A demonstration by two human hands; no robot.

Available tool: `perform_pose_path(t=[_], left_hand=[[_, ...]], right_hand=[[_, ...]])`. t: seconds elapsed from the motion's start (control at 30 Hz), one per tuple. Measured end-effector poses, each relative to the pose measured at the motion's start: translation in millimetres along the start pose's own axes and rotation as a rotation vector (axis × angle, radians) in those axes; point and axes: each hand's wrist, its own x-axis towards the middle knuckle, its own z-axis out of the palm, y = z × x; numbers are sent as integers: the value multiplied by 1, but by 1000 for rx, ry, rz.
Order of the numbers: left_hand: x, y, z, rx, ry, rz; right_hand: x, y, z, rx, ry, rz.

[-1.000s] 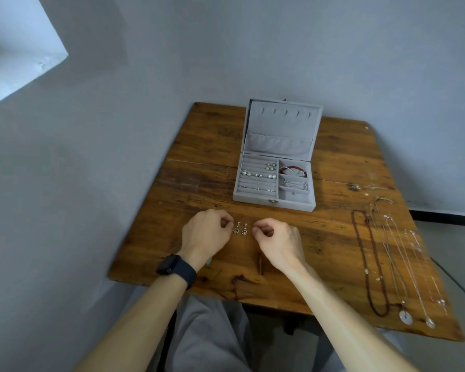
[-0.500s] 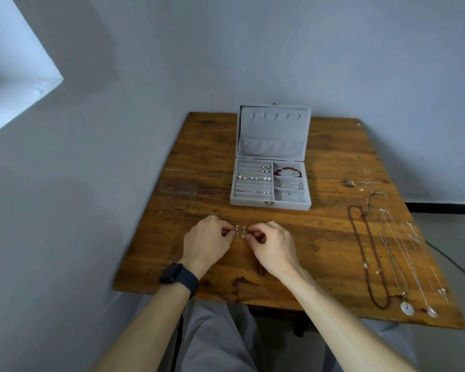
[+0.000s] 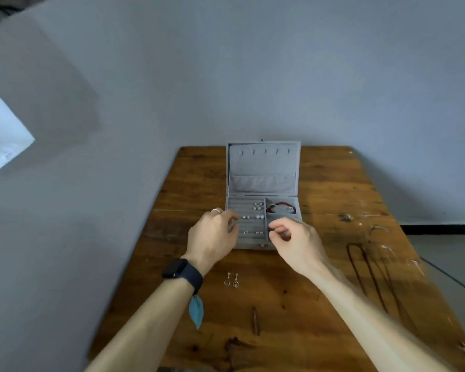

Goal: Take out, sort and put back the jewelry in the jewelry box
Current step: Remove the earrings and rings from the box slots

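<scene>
a worn wooden counter [image 3: 320,183], brown with dark stains and scuffs, stands pushed into the corner of a room with plain grey-blue walls. a bright pale window reveal [image 3: 3,146] cuts in at the left edge. to the right of the counter a strip of pale floor shows below a dark skirting line.

the grey jewelry box [image 3: 263,170] sits open near the far middle of the counter, its lid upright with a row of hooks and a pocket. pearl studs [image 3: 257,206] sit in the ring rolls on its left side, and a red bracelet [image 3: 281,206] lies in the far right compartment. a pair of drop earrings [image 3: 231,280] lies side by side on the bare wood nearer the person, well apart from the box. long necklaces [image 3: 368,269], blurred, stretch along the right side of the counter.

the left hand [image 3: 212,234], with a ring on one finger and a dark watch [image 3: 181,272] and blue tassel at the wrist, hovers over the box's left edge. its fingers are curled with the tips by the ring rolls, and i cannot tell whether they grasp anything. the right hand [image 3: 297,242] is over the box's near right corner, with thumb and forefinger drawn close in a pinch. whether anything sits between them cannot be told.
</scene>
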Motion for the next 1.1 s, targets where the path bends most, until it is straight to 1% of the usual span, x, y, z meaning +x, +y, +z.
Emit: perform_pose_path(t=[0.17, 0.27, 0.43, 0.53, 0.67, 0.8, 0.9, 1.1], left_hand=[[55, 11, 23, 131, -10, 79], [80, 12, 37, 146, -48, 109], [106, 10, 53, 191, -97, 139], [108, 8, 57, 209, -67, 165], [103, 5, 61, 199, 11, 203], [102, 6, 66, 230, 54, 192], [103, 7, 67, 226, 68, 160], [109, 14, 64, 250, -24, 116]], right_hand=[[49, 17, -2, -124, 24, -8], [71, 23, 6, -145, 33, -38], [101, 29, 21, -190, 2, -92], [113, 26, 27, -252, -16, -121], [118, 24, 35, -338, 0, -124], [114, 18, 36, -433, -13, -111], [114, 14, 34, -448, -29, -83], [116, 5, 29, -456, -107, -34]])
